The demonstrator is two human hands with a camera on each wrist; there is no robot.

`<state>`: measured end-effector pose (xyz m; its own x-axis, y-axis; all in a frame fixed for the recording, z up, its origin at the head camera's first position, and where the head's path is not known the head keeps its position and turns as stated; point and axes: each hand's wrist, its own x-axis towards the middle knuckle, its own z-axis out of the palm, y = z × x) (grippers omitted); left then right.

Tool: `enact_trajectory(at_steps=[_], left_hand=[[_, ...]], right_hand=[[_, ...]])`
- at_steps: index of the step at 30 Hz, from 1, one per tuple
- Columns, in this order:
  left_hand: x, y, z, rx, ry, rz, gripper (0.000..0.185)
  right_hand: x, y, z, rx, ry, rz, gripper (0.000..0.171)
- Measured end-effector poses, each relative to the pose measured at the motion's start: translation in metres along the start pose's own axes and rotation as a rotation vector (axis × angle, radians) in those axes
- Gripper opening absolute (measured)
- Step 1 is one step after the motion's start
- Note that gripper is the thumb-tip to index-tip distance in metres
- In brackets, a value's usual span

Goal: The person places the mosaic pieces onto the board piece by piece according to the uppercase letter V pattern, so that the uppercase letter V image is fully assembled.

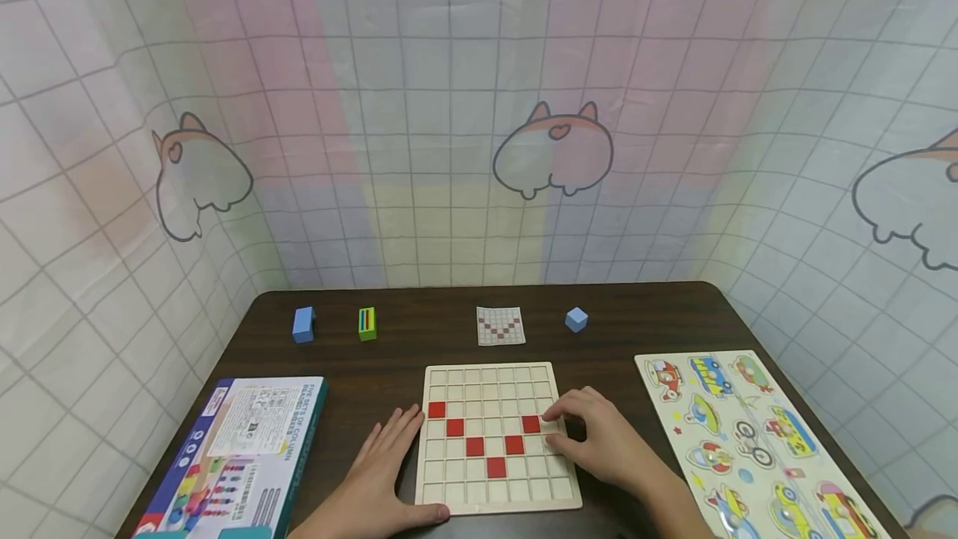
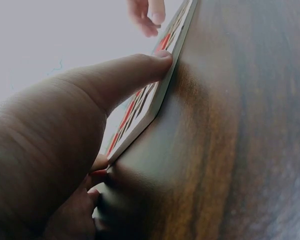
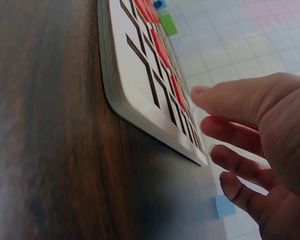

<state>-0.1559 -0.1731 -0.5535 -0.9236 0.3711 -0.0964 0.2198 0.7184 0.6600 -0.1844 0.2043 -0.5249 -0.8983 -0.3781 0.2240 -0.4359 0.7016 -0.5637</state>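
Note:
A pale wooden grid board (image 1: 456, 492) lies on the table, with several red squares (image 1: 496, 467) forming a V across its cells. My left hand (image 1: 377, 477) rests at the board's left side, fingers extended along the edge. Its thumb (image 2: 140, 70) presses on the near rim in the left wrist view. Over the board's right edge is my right hand (image 1: 602, 439), index fingertip beside the rightmost red square (image 1: 530, 424). The right wrist view shows that hand's thumb (image 3: 230, 102) and fingers loosely bent and apart, with nothing between them.
At the back of the dark table (image 1: 419, 331) are a blue block (image 1: 303, 325), a green box with coloured strips (image 1: 367, 323), a pattern card (image 1: 501, 327) and a blue cube (image 1: 576, 319). A boxed set (image 1: 258, 422) lies left, a vehicle puzzle board (image 1: 737, 406) right.

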Motion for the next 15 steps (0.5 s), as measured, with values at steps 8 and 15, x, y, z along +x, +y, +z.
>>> enact_trajectory(at_steps=[8, 15], left_hand=[[0.002, 0.001, 0.001, -0.008, -0.02, -0.033, 0.14], [0.003, 0.0, 0.001, 0.011, -0.019, -0.017, 0.14]], right_hand=[[-0.017, 0.003, -0.01, -0.01, 0.005, 0.045, 0.027], [-0.032, 0.006, -0.015, -0.023, 0.045, 0.016, 0.028]])
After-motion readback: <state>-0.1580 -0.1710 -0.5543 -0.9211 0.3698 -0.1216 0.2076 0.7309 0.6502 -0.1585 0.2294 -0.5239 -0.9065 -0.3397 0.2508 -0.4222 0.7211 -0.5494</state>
